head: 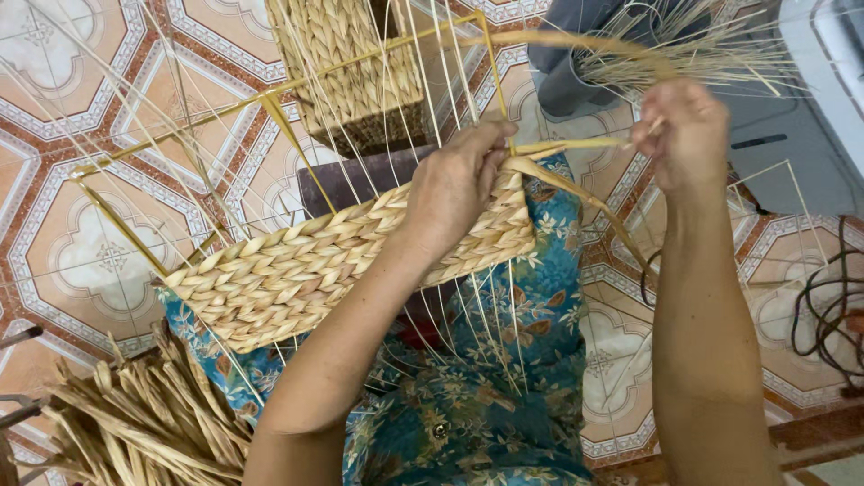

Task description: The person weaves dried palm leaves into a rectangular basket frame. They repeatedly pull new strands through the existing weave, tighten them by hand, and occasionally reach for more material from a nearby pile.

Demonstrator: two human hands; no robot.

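A half-woven straw basket (297,270) rests on my lap, its braided wall built on a yellow wire frame (270,94) with thin upright wires. My left hand (459,184) presses on the top right corner of the woven wall, fingers curled over its rim. My right hand (684,135) is raised to the right and pinches a flat straw strand (576,144) that runs back to the basket corner. A second strand (576,40) arcs overhead toward that hand.
A finished woven basket (346,63) stands on the patterned tile floor (90,252) ahead. A bundle of dried straw (135,423) lies at lower left. Loose thin fibres (693,45) and grey cloth sit upper right; dark cables (828,306) lie at right.
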